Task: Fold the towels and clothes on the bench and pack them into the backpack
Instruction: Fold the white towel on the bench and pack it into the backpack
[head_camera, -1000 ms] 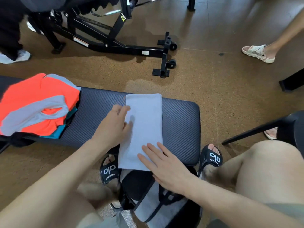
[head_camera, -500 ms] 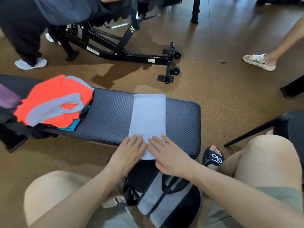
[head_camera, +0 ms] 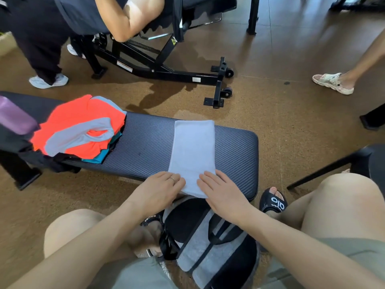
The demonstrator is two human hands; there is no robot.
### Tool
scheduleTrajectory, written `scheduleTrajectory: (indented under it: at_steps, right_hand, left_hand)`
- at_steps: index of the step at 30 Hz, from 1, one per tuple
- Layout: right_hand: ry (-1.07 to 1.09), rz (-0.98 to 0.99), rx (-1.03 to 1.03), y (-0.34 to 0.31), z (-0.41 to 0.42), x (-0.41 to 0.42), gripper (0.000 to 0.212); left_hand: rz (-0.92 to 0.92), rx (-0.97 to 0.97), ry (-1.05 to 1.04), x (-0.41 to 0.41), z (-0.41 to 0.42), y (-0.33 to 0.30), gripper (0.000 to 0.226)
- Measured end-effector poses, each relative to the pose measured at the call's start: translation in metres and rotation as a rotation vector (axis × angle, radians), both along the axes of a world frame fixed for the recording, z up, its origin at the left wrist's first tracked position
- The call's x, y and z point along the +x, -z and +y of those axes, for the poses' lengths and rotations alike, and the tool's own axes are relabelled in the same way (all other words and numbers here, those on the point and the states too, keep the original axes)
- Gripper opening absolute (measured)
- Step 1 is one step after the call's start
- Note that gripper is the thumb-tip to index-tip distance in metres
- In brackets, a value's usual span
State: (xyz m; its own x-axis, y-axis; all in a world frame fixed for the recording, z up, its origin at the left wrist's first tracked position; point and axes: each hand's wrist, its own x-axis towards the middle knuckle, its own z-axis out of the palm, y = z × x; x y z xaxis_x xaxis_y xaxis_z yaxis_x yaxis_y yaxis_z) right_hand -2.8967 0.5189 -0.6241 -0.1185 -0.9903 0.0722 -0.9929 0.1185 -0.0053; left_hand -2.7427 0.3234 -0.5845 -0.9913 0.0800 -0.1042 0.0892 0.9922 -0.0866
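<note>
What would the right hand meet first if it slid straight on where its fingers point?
Probably only more of the light blue towel: the right hand points along it toward the bench's far edge.

One head-worn wide-angle view looks forward and steeply down, close over the bench [head_camera: 145, 147] and the wearer's knees.

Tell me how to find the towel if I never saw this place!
Look at the long dark bench. On its right part lies a pale blue towel, folded into a flat strip, with both hands at its near end. The pile of clothes to its left is bright orange and rumpled.
</note>
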Motion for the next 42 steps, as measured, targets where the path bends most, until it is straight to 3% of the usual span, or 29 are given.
scheduleTrajectory:
  at_steps: [7,12,15,17,21,24,26,30,33,38,42]
  right_hand:
    - [-0.044,-0.142,0.063,-0.011,0.009,-0.025,0.05]
    - [-0.142,-0.048,0.059,-0.015,0.009,-0.031,0.052]
    - [-0.159,-0.051,0.077,-0.016,0.01,-0.036,0.051]
    - [-0.146,-0.173,0.103,-0.017,0.009,-0.04,0.046]
    - [-0.008,-0.407,0.151,-0.026,0.008,-0.046,0.045]
    - [0.094,-0.523,0.177,-0.035,0.003,-0.05,0.039]
    - [0.207,-0.723,0.142,-0.037,0.001,-0.052,0.031]
    - [0.462,-0.942,0.046,-0.034,-0.013,-0.052,0.048]
    - [0.587,-0.906,-0.023,-0.026,-0.03,-0.048,0.049]
    - [0.706,-0.74,-0.033,-0.011,-0.045,-0.046,0.047]
    - [0.689,-0.47,0.066,-0.004,-0.048,-0.05,0.054]
  left_hand:
    - [0.032,-0.173,-0.015,0.003,0.019,0.015,0.045]
    - [0.027,-0.273,-0.028,-0.003,0.031,0.024,0.043]
    - [0.028,-0.251,0.017,-0.001,0.02,0.024,0.047]
    - [0.007,-0.227,0.049,0.004,0.012,0.023,0.046]
    - [-0.093,0.079,-0.066,0.004,-0.004,0.015,0.037]
    - [-0.043,0.324,-0.174,-0.001,-0.011,0.001,0.02]
    - [-0.008,0.415,-0.243,-0.003,-0.014,-0.003,0.015]
    - [0.013,0.617,-0.453,-0.011,-0.016,0.001,0.025]
    - [0.112,0.706,-0.595,-0.02,-0.014,0.01,0.028]
    - [0.197,0.682,-0.751,-0.036,-0.006,0.023,0.031]
    - [0.218,0.662,-0.829,-0.045,-0.003,0.032,0.032]
